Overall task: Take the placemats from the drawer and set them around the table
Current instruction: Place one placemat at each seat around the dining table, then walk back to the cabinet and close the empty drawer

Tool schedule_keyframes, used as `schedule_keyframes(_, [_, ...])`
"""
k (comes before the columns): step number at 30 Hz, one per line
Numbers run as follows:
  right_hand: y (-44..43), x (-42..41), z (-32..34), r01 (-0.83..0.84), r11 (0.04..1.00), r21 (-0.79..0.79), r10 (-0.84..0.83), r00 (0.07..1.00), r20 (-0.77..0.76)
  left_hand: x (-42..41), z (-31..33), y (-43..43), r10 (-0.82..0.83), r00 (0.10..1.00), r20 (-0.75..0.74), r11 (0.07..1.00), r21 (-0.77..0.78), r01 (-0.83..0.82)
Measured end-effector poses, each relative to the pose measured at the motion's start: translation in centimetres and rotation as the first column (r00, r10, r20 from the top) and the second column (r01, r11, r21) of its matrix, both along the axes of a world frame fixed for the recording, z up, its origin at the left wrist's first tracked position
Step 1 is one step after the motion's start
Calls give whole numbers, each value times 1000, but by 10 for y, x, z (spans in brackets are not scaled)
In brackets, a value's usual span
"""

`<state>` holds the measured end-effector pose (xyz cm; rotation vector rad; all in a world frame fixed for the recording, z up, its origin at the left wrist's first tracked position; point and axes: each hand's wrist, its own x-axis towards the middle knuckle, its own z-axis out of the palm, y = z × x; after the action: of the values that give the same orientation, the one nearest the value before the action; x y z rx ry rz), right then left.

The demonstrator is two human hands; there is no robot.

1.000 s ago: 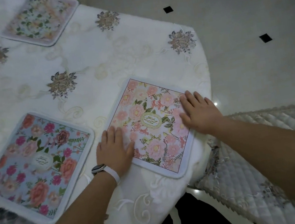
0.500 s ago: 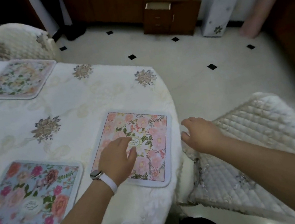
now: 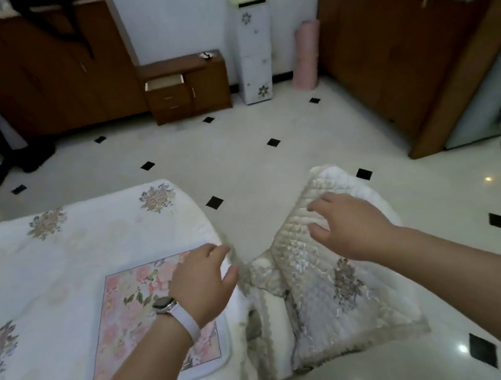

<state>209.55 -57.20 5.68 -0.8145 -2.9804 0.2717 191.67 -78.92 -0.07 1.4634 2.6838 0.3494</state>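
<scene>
Now both hands, left (image 3: 203, 284) and right (image 3: 348, 226), hang empty with loose, wide grips. Best walk straight to the open drawer (image 3: 164, 82), since the pink mat (image 3: 137, 311) lies flat on the desk (image 3: 87, 250).

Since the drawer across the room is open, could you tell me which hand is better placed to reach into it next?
Probably the right hand: it is empty, spread above the chair and off the table. The left hand hangs over the pink placemat. The open drawer is far from both.

Glossy floor tiles (image 3: 271, 166) (quilted cloth chair cover (image 3: 329, 292))
</scene>
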Motion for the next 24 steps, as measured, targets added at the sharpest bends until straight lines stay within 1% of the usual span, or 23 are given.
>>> schedule_keyframes(3, [22,35,8,58,998,-13,-58,998,-21,23,10,34,-45,998,-37,999,11,46])
schedule_keyframes(6, [51,79,11,113,993,-29,-113,994,-7,57,22,76,-105,992,-70,994,8,105])
schedule_keyframes(13, [130,213,15,168,986,-17,-168,986,4,176,37,178,-261,958,-116,965,3,264])
schedule_keyframes(19, [198,313,12,197,980,-7,-196,980,34,267,36,262,-318,941,-118,946,34,323])
schedule_keyframes(24, [241,361,14,229,973,-10,-229,973,21,310,40,317,-359,924,-135,932,3,363])
